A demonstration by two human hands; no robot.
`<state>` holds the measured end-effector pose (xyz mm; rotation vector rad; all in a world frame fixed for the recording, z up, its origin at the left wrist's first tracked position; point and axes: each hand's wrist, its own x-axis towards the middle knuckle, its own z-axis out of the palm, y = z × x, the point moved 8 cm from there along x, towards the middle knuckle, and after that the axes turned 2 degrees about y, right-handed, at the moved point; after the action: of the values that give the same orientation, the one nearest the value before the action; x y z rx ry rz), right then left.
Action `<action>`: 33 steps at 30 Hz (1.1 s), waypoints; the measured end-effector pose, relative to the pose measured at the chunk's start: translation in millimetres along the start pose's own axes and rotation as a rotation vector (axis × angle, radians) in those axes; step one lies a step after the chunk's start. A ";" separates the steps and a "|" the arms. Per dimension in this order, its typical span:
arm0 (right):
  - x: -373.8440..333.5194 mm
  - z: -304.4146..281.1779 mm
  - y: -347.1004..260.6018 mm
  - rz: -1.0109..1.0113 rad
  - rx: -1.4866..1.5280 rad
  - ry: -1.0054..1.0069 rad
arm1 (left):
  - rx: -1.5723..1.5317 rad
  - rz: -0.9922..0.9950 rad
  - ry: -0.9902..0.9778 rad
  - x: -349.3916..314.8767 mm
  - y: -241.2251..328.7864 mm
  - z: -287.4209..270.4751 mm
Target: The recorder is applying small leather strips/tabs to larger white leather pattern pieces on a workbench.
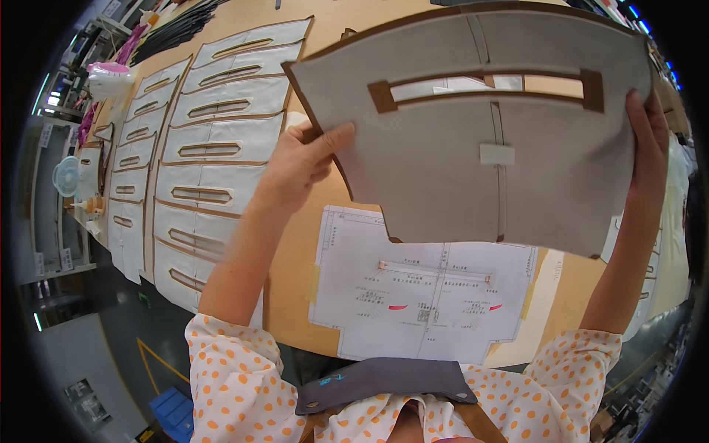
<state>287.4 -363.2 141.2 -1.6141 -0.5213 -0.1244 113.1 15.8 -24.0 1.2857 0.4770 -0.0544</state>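
Between my two hands a large grey fabric panel (428,162) with brown edging hangs above the table. Near its top runs a long slot with brown trim and brown end patches, and a small pale label sits mid-panel. My left hand (306,159) pinches the left edge between thumb and fingers. At the right edge, my right hand (648,136) grips the same panel, its fingers partly hidden behind it. Below the panel a white paper pattern sheet (369,295) with printed lines and small red marks lies on the tan table (288,310); the panel covers its upper part.
Rows of similar slotted panels (214,125) overlap along the left of the table. Behind them are dark strips (173,33) and a white and pink bundle (111,77). A light blue round object (65,176) is at the far left, and a blue crate (173,413) stands on the floor.
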 end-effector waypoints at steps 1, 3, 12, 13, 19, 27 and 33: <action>12.3 6.3 20.4 0.090 0.057 -0.081 | 0.060 0.067 0.060 6.1 16.6 -0.9; 33.6 8.1 56.0 0.215 0.111 -0.133 | 0.094 0.104 0.046 34.4 41.5 -3.3; 35.9 -15.9 145.3 0.326 -0.541 0.016 | 0.949 0.423 0.417 146.8 73.6 -72.7; 27.3 -44.2 129.3 0.180 -0.734 0.078 | 0.839 0.499 0.421 131.4 74.3 -59.6; -129.1 -149.6 103.2 0.363 -1.066 0.077 | 0.660 0.421 0.297 52.5 43.8 -34.4; -163.8 -141.6 121.7 0.044 -1.431 -0.012 | 0.508 0.258 0.199 -21.5 5.6 12.2; -162.7 -213.1 141.4 0.280 -0.870 0.353 | 0.495 0.262 0.189 -74.0 3.3 34.1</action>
<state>247.7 -614.1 -24.1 -2.4228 0.0715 -0.4631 57.9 -31.4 13.2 1.8418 0.4682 0.1810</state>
